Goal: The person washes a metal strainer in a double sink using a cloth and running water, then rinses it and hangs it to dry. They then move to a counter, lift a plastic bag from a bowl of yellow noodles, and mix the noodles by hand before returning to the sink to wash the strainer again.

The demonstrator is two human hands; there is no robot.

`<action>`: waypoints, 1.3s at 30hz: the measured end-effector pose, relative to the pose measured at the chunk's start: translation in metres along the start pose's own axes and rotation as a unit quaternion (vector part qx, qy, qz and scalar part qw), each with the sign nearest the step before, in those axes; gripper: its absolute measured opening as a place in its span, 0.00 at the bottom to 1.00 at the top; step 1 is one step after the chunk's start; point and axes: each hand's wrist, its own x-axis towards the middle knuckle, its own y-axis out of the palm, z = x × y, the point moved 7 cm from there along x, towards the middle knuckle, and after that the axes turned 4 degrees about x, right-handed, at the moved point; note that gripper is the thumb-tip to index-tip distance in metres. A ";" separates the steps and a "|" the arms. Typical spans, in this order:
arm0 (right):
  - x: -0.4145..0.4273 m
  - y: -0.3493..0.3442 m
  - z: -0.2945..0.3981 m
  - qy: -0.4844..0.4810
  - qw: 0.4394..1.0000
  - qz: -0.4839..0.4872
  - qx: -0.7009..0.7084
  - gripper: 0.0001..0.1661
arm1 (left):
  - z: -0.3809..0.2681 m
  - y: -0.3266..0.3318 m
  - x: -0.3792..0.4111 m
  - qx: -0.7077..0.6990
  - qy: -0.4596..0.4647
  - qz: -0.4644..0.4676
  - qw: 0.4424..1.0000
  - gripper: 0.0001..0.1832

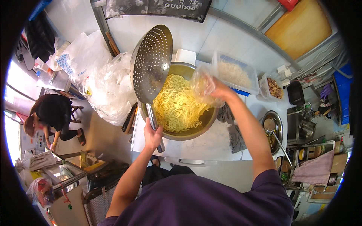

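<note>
My left hand (153,135) grips the metal handle of a large perforated skimmer (152,63). Its round bowl is raised and tilted on edge over the left rim of a wide metal basin (208,125). A heap of thin yellow noodles (181,104) fills much of that basin. Over the noodles' right side is my right hand (210,86), covered by a clear, crumpled plastic bag or loose glove (201,84). The plastic blurs its fingers, so whether they hold anything cannot be made out.
Right of the basin stand a clear plastic tub (251,82) of pale noodles, grey cloths (236,138) and a metal bowl (278,124) with a ladle. A bag of chopped food (274,89) lies behind. Plastic bags (110,87) bulge at left. Another person (55,115) bends over farther left.
</note>
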 end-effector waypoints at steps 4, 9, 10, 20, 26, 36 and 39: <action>-0.011 -0.014 0.092 0.022 0.995 0.071 0.070 0.56 | -0.004 0.001 0.000 -0.011 -0.011 0.005 1.000 0.11; -0.009 0.028 0.077 -0.067 0.988 0.033 0.137 0.56 | 0.009 0.001 -0.002 -0.048 -0.011 -0.013 0.999 0.11; -0.009 0.036 0.058 -0.093 0.995 0.008 -0.046 0.57 | 0.013 0.001 -0.001 -0.060 -0.012 -0.018 0.998 0.11; 0.010 0.160 -0.106 0.085 0.948 -0.112 -0.284 0.54 | -0.002 -0.002 -0.001 -0.037 -0.015 -0.012 0.999 0.11; 0.035 0.061 0.040 0.000 0.962 -0.094 -0.255 0.33 | 0.014 -0.002 -0.003 0.015 0.003 -0.002 1.000 0.11; 0.062 0.084 -0.049 -0.067 0.968 -0.051 -0.238 0.62 | -0.004 0.007 -0.004 -0.052 -0.031 0.000 0.998 0.11; 0.087 0.133 -0.036 0.100 0.946 -0.060 -0.303 0.64 | 0.005 -0.002 -0.003 -0.005 -0.011 -0.025 1.000 0.11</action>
